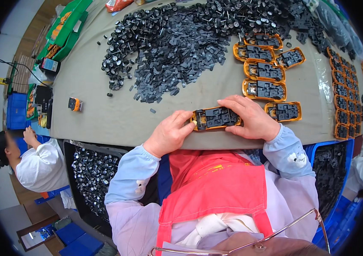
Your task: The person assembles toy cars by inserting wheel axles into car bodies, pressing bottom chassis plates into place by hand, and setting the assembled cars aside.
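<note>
A toy car body (216, 118), orange with its black underside facing up, lies at the table's front edge between my hands. My left hand (170, 131) grips its left end with thumb and fingers. Around its right end my right hand (249, 117) is closed, fingers on the far side and thumb on the near side. Wheels and a thin axle show on the underside at the left. Just right of my right hand rests another upturned toy car (283, 111). Beyond it several more upturned orange cars (265, 89) form a column.
Small black plastic pieces (181, 55) are heaped at the back middle, beside piled wheel axles (124, 42). Rows of upturned cars (341, 102) stand far right. A small orange-and-black part (75, 104) sits left. Below the edge are a wheel bin (92, 179) and a blue bin (348, 158).
</note>
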### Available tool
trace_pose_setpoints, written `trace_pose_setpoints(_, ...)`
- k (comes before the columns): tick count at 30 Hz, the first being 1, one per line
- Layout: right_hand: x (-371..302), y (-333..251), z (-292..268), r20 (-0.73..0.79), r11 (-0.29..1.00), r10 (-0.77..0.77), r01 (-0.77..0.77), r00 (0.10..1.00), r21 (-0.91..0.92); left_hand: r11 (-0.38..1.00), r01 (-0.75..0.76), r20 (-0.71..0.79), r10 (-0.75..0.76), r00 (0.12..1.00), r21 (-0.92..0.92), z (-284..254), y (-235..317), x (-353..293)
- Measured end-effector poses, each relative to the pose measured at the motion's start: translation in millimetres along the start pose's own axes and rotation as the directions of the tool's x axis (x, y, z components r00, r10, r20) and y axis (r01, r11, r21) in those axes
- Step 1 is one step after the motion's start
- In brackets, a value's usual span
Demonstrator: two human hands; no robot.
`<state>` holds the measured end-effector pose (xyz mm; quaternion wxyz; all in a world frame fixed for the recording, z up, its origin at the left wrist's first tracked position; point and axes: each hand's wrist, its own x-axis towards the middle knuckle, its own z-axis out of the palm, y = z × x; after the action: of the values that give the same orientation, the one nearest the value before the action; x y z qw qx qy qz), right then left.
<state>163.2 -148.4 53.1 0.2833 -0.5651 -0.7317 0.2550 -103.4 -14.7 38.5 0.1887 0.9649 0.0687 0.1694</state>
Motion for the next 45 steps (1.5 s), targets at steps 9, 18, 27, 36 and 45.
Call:
trace_pose_setpoints(9, 4, 7, 3, -0.069, 0.997, -0.005, 0.011, 0.998, 0.082, 0.931, 0.147, -0.161, -0.21, 0.964, -0.333, 7, -8, -6)
trace_pose_setpoints(18, -1, 12, 6, -0.114, 0.995, -0.067, 0.076, 0.991, 0.07, 0.948, 0.228, -0.078, -0.25, 0.965, -0.221, 25, 13, 22)
trace_pose_setpoints(27, -61, 99, -152, -0.669, 0.922, 0.257, -0.383, 0.697, -0.045, 0.954, 0.202, -0.047, -0.217, 0.975, -0.223, 27, 6, 12)
trace_pose_setpoints(36, -10, 308, -227, -0.867, 0.567, 0.497, -0.768, 0.03, 0.298, 0.945, 0.258, -0.13, -0.287, 0.949, -0.201, 35, -4, 7)
trace_pose_setpoints(45, -95, 269, -212, -0.938, 0.46, 0.265, -0.885, 0.223, -0.08, 0.952, 0.163, -0.089, -0.191, 0.977, -0.259, 39, -2, 14)
